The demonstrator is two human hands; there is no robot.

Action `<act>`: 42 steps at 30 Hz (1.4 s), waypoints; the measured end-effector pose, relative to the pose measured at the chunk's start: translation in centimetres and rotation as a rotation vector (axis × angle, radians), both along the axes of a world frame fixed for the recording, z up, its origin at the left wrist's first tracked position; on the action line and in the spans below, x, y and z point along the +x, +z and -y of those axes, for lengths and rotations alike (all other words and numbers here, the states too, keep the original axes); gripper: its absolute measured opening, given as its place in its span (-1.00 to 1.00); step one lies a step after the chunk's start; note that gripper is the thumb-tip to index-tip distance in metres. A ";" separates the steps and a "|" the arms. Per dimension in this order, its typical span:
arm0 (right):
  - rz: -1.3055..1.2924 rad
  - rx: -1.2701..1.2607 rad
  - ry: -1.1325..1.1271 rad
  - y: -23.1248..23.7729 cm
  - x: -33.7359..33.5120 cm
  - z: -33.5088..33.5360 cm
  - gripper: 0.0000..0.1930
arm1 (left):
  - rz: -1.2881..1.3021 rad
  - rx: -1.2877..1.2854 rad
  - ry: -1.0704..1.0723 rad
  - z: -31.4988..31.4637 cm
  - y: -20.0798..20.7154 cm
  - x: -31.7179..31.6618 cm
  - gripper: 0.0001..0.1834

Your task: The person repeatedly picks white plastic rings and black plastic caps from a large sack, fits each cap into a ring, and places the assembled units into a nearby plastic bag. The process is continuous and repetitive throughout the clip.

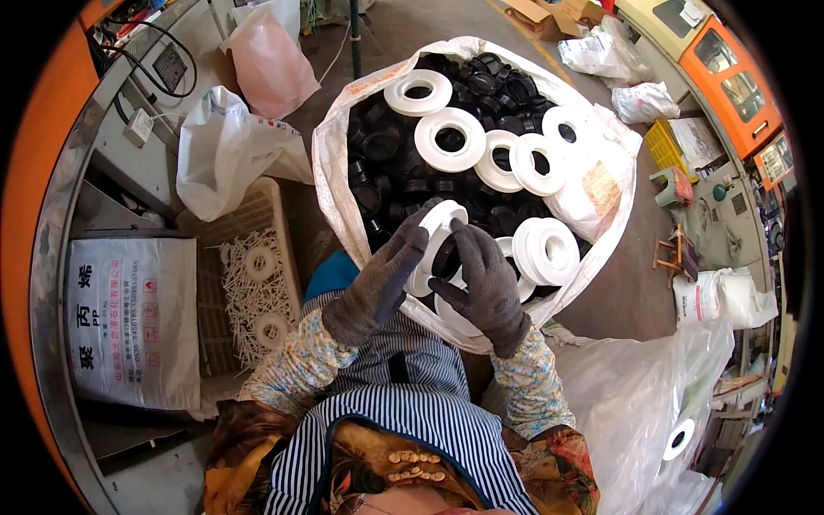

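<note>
Both my hands wear dark grey gloves and meet over the near side of a large white woven sack. Between them a white flanged plastic ring is tilted on edge. My left hand is closed on its left side. The curled fingers of my right hand grip its right side, with the thumb lower down. Black plastic caps fill the sack, and several more white rings lie on top of them. A stack of white rings rests just beyond my right hand. Part of the held ring is hidden by my fingers.
To the left stands a beige crate of thin white plastic pieces, beside a printed white bag. A white plastic bag and a pink one are farther off. Clear plastic sheeting lies at right, near a small stool.
</note>
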State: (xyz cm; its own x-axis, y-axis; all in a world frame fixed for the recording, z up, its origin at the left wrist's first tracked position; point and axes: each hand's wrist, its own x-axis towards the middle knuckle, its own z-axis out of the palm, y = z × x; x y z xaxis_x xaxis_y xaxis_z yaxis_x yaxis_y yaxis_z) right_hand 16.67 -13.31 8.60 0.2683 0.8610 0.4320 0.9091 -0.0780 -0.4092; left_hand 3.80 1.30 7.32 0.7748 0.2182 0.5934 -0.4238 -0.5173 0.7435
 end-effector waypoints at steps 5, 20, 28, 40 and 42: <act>-0.350 0.041 -0.092 -1.2 -1.0 -0.2 -0.10 | -0.159 -0.249 -0.039 0.4 0.3 0.1 -0.30; -0.194 0.114 -0.044 -2.4 -1.3 0.0 -0.09 | -0.149 -0.308 -0.090 0.9 0.5 -0.2 -0.35; 0.072 -0.014 -0.147 -4.9 1.1 4.6 -0.48 | -0.081 0.362 0.036 -0.6 -1.7 1.9 -0.36; -0.597 0.432 -0.213 -0.8 10.9 8.9 -0.57 | -0.230 0.745 0.492 -8.9 -3.6 12.3 -0.26; -0.940 0.298 -0.002 -3.4 11.4 2.6 -0.60 | -0.317 0.950 0.495 -9.6 -4.1 14.3 -0.23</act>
State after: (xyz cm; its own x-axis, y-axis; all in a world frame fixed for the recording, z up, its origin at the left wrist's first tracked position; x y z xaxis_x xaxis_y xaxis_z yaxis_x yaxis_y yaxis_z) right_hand 28.04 -15.89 5.19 0.6148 0.7510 0.2408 0.2031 0.1442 -0.9685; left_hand 18.08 10.89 3.21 0.8741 0.1074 0.4737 0.1250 -0.9921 -0.0058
